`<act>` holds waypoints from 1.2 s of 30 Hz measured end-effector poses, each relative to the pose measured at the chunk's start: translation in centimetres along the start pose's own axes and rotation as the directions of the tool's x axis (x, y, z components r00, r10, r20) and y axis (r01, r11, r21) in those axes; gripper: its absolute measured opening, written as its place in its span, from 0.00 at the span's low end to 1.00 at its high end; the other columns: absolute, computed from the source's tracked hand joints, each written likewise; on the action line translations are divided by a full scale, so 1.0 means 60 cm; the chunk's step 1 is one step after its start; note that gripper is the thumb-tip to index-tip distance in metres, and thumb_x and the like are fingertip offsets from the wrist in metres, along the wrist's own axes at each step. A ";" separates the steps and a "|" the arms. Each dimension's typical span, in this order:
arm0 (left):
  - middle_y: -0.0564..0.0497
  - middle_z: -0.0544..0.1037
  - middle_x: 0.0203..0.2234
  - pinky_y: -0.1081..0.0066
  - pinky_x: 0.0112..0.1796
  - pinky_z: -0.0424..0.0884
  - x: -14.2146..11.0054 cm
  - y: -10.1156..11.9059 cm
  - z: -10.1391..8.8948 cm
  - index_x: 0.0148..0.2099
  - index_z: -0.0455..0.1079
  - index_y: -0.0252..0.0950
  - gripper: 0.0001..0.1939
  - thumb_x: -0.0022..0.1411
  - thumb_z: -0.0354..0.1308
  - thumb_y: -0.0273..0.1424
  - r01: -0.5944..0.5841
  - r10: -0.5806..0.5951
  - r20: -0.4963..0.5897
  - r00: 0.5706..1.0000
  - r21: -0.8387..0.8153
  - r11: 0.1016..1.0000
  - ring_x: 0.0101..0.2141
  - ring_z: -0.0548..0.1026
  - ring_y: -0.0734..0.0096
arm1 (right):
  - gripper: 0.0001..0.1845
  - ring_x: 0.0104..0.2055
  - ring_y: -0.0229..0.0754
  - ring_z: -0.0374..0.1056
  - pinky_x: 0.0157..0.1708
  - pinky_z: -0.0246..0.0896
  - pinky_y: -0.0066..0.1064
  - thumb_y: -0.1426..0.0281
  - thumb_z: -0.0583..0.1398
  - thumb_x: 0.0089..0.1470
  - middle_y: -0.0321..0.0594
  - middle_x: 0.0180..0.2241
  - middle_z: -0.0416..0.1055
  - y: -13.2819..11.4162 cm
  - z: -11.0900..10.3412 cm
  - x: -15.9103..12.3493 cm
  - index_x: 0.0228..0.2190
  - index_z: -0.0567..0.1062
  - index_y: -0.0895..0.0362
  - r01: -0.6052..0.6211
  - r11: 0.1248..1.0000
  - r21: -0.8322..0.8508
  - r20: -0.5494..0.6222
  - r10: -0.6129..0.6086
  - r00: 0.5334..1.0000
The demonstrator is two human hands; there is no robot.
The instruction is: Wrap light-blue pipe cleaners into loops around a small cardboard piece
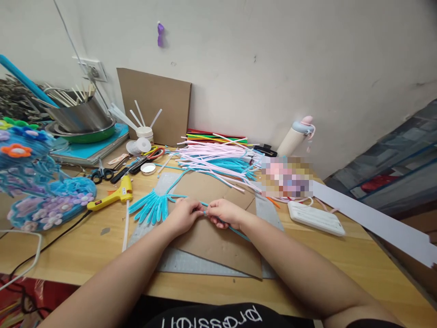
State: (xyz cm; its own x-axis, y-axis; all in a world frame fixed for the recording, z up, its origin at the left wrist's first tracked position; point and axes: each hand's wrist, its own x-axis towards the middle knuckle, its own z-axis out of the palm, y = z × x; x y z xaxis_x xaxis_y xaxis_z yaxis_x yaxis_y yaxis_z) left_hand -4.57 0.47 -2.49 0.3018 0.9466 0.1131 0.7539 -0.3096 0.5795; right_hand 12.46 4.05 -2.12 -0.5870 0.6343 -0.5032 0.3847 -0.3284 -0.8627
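Over a sheet of cardboard (211,243), my left hand (184,213) and my right hand (223,213) meet with their fingertips close together. Both are closed in a pinch on a blue pipe cleaner (239,233), which runs out under my right wrist. Left of my left hand lies a fan of looped blue pipe cleaners (152,207). From its tip, thin blue stems stretch back and across the cardboard. Beneath the cardboard is a grey cutting mat (170,262). My fingers hide the exact spot where the pipe cleaner is pinched.
Loose pink and blue pipe cleaners (215,157) are heaped behind the cardboard. A yellow glue gun (112,196), small scissors (101,173) and a finished blue flower piece (54,205) lie left. A white power bank (316,217) and a bottle (293,136) stand right.
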 end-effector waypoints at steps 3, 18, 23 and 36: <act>0.52 0.77 0.27 0.65 0.39 0.58 -0.004 0.001 0.000 0.29 0.72 0.37 0.05 0.56 0.55 0.29 0.003 -0.003 -0.019 1.000 0.013 1.000 0.34 0.71 0.65 | 0.09 0.08 0.27 0.54 0.06 0.37 0.18 0.72 0.57 0.46 0.26 0.11 0.59 0.004 0.006 0.002 0.19 0.62 0.58 0.009 1.000 0.002 -0.022 -0.009 1.000; 0.50 0.75 0.30 0.65 0.40 0.58 -0.014 0.009 -0.014 0.36 0.70 0.38 0.10 0.62 0.47 0.26 -0.215 0.227 -0.085 0.970 0.130 0.968 0.35 0.69 0.68 | 0.04 0.13 0.26 0.41 0.12 0.36 0.18 0.71 0.51 0.50 0.27 0.18 0.53 -0.023 -0.007 -0.002 0.26 0.62 0.58 -0.172 0.965 0.198 0.226 0.126 0.966; 0.51 0.75 0.27 0.66 0.40 0.60 -0.015 0.013 -0.010 0.31 0.69 0.38 0.08 0.58 0.50 0.24 -0.171 0.173 -0.085 0.981 0.024 0.985 0.34 0.69 0.68 | 0.06 0.18 0.29 0.49 0.16 0.37 0.21 0.75 0.57 0.47 0.30 0.18 0.57 -0.002 0.011 -0.018 0.22 0.63 0.57 0.078 0.995 0.065 -0.030 -0.077 0.997; 0.52 0.73 0.24 0.66 0.40 0.60 -0.015 0.018 -0.012 0.29 0.67 0.37 0.06 0.57 0.51 0.24 -0.175 0.174 -0.085 0.981 0.000 0.985 0.32 0.69 0.69 | 0.08 0.11 0.25 0.51 0.10 0.42 0.14 0.72 0.48 0.56 0.30 0.17 0.60 -0.008 -0.007 -0.020 0.28 0.64 0.60 -0.482 0.670 0.564 0.457 0.233 0.858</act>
State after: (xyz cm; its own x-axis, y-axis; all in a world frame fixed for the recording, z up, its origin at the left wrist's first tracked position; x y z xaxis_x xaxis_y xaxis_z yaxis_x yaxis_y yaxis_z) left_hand -4.46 -0.67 -1.39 0.3780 0.8824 0.2801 0.6895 -0.4702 0.5509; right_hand 13.26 3.72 -1.05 -0.7401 0.1478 -0.6561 0.1390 -0.9209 -0.3642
